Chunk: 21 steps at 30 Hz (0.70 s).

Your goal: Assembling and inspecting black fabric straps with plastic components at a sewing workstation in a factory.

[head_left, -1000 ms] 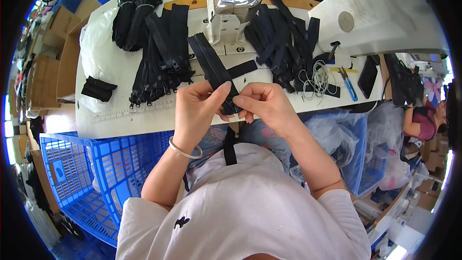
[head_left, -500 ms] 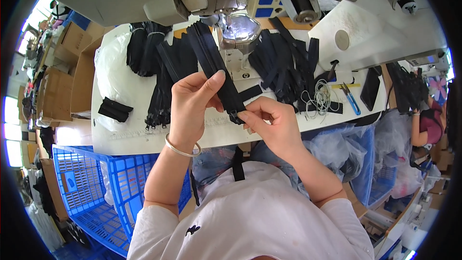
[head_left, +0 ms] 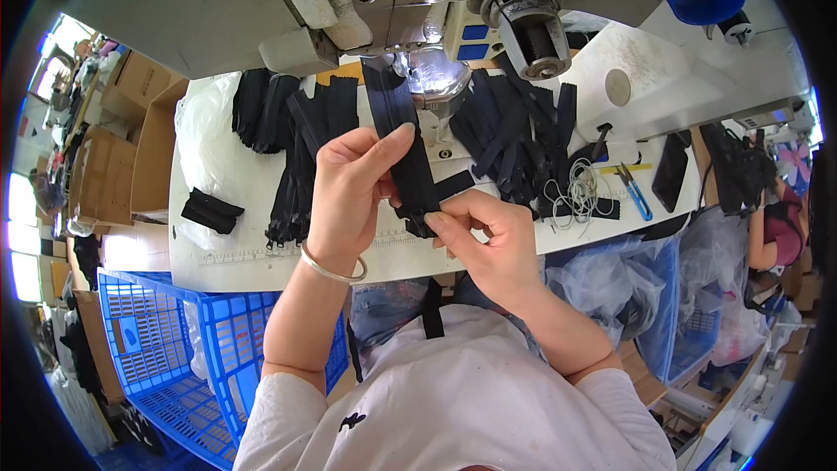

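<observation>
A black zipper (head_left: 403, 135) stretches from below the sewing machine's needle area down toward me. Its middle is pinched by my left hand (head_left: 353, 179), thumb on top; a light bangle circles that wrist. My right hand (head_left: 488, 240) grips the zipper's near end between thumb and fingers, close to the slider. The zipper's far end lies beside the sewing machine's lit presser area (head_left: 433, 74). Left of it lie bundles of black zippers (head_left: 301, 139) with their pulls toward me. A heap of black zipper strips (head_left: 514, 126) rests on the right.
On the white table (head_left: 253, 270) are white cord (head_left: 577, 194), blue-handled snips (head_left: 636, 194), a dark phone-like slab (head_left: 671, 174) and a folded black piece (head_left: 212, 211). Blue crates (head_left: 205, 331) stand below left and right. Another person (head_left: 776, 231) is at far right.
The zipper's far end now sits lower in view, while its near end has shifted slightly down and left. Both hands keep their hold; the right has moved a little left and nearer me.
</observation>
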Each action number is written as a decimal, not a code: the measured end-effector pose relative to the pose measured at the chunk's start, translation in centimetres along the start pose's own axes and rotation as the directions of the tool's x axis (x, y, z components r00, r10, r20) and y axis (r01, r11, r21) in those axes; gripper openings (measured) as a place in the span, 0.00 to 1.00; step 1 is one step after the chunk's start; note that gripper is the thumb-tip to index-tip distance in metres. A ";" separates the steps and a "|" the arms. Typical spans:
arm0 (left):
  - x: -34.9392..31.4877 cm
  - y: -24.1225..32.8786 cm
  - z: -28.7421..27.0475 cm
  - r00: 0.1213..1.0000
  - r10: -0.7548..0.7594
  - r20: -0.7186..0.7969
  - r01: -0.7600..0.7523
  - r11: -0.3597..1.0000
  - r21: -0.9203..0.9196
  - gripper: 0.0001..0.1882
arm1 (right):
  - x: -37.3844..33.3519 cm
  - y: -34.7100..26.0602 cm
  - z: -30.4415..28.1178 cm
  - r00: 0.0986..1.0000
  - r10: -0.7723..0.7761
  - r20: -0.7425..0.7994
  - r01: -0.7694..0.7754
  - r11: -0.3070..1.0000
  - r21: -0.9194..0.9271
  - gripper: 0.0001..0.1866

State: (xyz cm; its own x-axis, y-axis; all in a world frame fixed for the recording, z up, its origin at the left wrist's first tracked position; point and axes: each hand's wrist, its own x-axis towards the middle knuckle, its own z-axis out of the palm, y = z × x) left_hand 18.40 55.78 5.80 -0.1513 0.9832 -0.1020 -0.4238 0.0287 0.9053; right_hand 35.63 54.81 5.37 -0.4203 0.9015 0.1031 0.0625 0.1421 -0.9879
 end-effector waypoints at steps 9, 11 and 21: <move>1.8 1.4 0.4 1.000 0.020 -0.018 -0.020 1.000 0.009 0.11 | 1.3 -0.2 0.7 0.999 0.033 -0.042 -0.026 0.987 0.160 0.07; 1.9 1.3 0.4 1.000 0.000 -0.027 0.001 1.000 0.017 0.11 | 1.4 -0.3 0.7 0.998 0.044 -0.038 -0.037 0.985 0.168 0.07; 2.4 1.4 0.3 1.000 0.006 -0.027 -0.005 0.999 0.033 0.11 | 1.6 -0.1 0.8 0.998 0.049 -0.035 -0.042 0.981 0.187 0.04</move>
State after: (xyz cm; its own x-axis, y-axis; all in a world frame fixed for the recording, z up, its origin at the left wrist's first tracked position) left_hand 17.74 58.21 6.93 -0.1781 0.9780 -0.1082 -0.3934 0.0300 0.9189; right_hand 34.24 55.92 5.51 -0.3850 0.9211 0.0581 -0.0904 0.0250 -0.9956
